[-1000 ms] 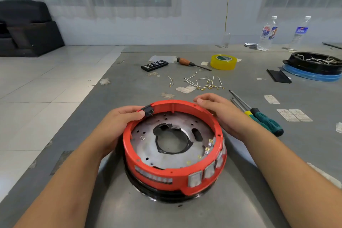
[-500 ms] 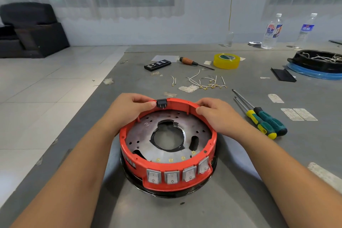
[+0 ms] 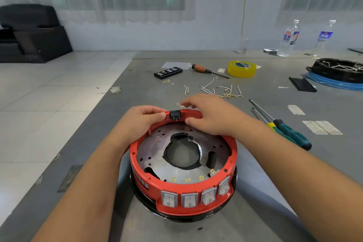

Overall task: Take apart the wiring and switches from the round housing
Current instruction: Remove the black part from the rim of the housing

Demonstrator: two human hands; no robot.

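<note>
The left hand (image 3: pixel 143 122) is gripping the far rim of the red round housing (image 3: pixel 182 165), its thumb pressing beside a small black switch (image 3: pixel 174 115) seated in that rim. The right hand (image 3: pixel 212 116) is resting loosely open on the rim just beside the switch. The housing is sitting on the grey table (image 3: pixel 255 212), four white rocker switches (image 3: pixel 196 196) facing the person, loose wires (image 3: pixel 222 90) lying beyond.

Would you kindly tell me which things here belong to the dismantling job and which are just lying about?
Job:
red round housing
black switch on far rim
four white rocker switches
left hand, right hand
removed wires

Lying about:
yellow tape
two water bottles
green-handled screwdrivers
wooden-handled screwdriver
</note>
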